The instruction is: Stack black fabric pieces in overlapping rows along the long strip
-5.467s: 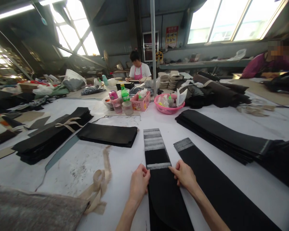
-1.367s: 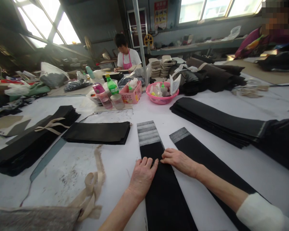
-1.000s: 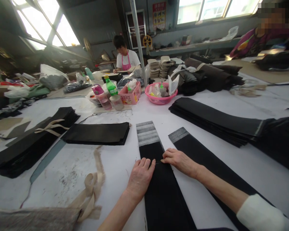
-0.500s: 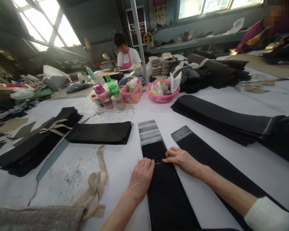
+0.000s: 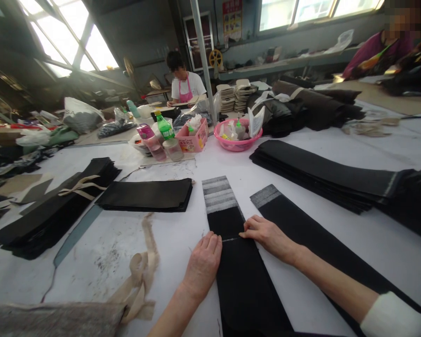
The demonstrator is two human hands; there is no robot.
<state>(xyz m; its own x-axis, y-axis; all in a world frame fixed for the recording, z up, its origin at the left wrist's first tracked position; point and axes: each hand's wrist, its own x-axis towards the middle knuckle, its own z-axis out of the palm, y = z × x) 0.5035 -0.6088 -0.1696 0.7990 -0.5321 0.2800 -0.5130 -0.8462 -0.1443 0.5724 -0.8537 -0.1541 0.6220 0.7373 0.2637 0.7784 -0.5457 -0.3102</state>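
Note:
A long black fabric strip runs away from me on the table. Its far end is a stack with staggered grey edges, and a thin pale line crosses the black part. My left hand is closed at the strip's left edge by that line, its fingertips partly hidden. On the opposite edge, my right hand pinches the fabric at the line's other end. To the right lies a second black strip with a grey end, partly beneath my right forearm.
Black fabric stacks lie at left and right. A tied bundle and a beige ribbon are farther left. Behind stand a pink basin, a pink box and a green bottle. Two people sit beyond.
My left hand has slid slightly left and down, off the pale line to the strip's edge. My right hand has shifted a little right, still pinching.

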